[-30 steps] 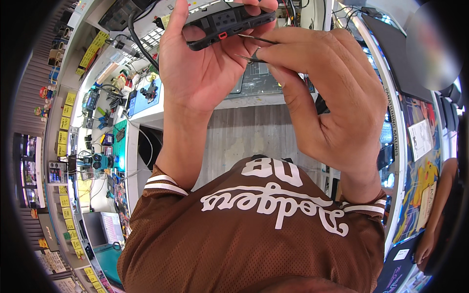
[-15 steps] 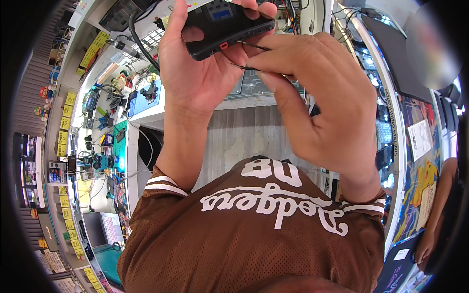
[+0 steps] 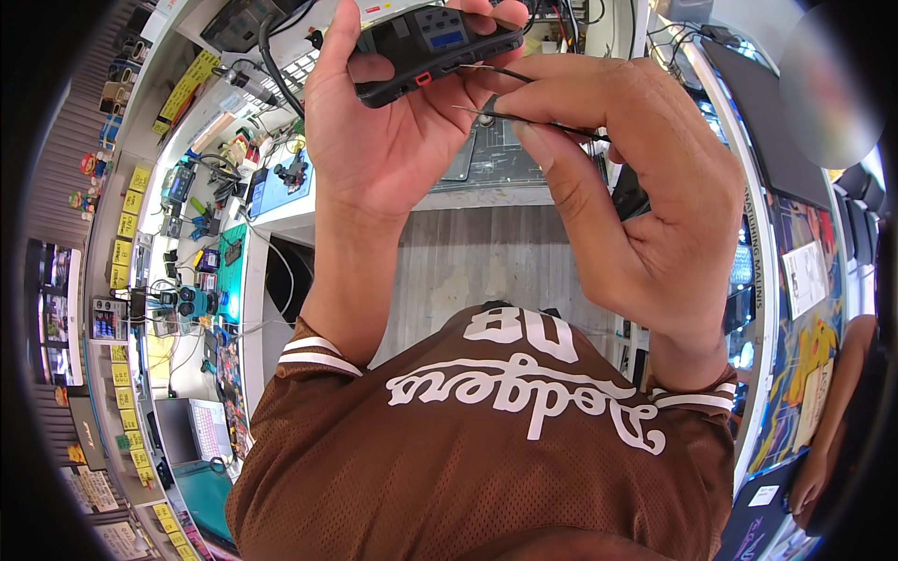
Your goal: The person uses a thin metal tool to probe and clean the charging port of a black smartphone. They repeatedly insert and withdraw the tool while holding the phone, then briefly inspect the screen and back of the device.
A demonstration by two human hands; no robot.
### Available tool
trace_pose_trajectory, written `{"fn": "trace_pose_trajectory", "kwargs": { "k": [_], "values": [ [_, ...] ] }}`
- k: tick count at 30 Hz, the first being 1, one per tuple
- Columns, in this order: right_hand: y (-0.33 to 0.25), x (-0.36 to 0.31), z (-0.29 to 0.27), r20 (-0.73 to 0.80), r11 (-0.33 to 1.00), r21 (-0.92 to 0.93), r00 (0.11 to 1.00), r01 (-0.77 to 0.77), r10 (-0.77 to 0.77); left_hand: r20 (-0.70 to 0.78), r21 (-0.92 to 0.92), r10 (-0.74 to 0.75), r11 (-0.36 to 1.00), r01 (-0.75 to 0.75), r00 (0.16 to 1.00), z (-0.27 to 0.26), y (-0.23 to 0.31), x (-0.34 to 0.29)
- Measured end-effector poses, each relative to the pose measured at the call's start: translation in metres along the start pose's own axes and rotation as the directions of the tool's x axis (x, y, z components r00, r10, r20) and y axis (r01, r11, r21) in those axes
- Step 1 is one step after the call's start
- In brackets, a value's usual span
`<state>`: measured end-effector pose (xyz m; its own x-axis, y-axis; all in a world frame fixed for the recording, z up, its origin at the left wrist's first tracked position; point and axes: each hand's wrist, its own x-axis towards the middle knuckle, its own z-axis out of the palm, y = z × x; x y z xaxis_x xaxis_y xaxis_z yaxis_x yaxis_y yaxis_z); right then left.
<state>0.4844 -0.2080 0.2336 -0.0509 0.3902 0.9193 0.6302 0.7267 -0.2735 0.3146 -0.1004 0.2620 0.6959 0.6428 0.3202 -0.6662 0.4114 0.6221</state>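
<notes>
The black device (image 3: 402, 58) is held up in the air above the bench (image 3: 496, 195), beyond its front edge, with its glossy face tilted toward the person. The left hand (image 3: 383, 140) cradles it, the thumb at the left end and fingertips curled over the far edge. A small red-rimmed piece (image 3: 423, 79) sits on the near edge.

The right hand (image 3: 645, 178) pinches tweezers (image 3: 561, 127) between thumb and fingers. Their two prongs stand apart; the upper tip is at or just beside the device's near edge, and whether it touches cannot be told. The lower tip hangs free below it.

The device looks stiff and probably light enough for one hand. Its mirror-like face is likely slippery and fragile, so the sides make the safer hold, with little pressure on the flat surface. The tweezers look thin and springy, best taken along the shanks, clear of the fine points, which could scratch. A dark mat (image 3: 505, 157) lies on the bench behind the front edge.
</notes>
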Motion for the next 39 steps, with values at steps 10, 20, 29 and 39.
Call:
{"fn": "trace_pose_trajectory", "kwargs": {
  "k": [10, 20, 29, 39],
  "values": [
    [-0.015, 0.007, 0.003, 0.061, 0.991, -0.136, 0.998, 0.020, -0.011, 0.029, 0.029, 0.025, 0.999, -0.026, 0.999, 0.000, 0.000, 0.002],
    [0.000, 0.010, -0.009, 0.117, 0.987, -0.124, 0.989, 0.101, -0.087, -0.008, -0.031, 0.020, 0.999, -0.020, 1.000, 0.002, -0.001, 0.000],
    [-0.012, 0.003, 0.023, -0.168, 0.997, -0.057, 0.984, 0.059, -0.068, -0.017, -0.076, -0.040, 0.996, 0.038, 0.999, 0.005, 0.001, 0.000],
    [-0.016, 0.010, -0.005, 0.077, 0.999, -0.037, 0.997, -0.013, 0.016, -0.040, -0.095, -0.020, 0.995, 0.016, 0.999, -0.001, 0.000, 0.001]
  ]
}}
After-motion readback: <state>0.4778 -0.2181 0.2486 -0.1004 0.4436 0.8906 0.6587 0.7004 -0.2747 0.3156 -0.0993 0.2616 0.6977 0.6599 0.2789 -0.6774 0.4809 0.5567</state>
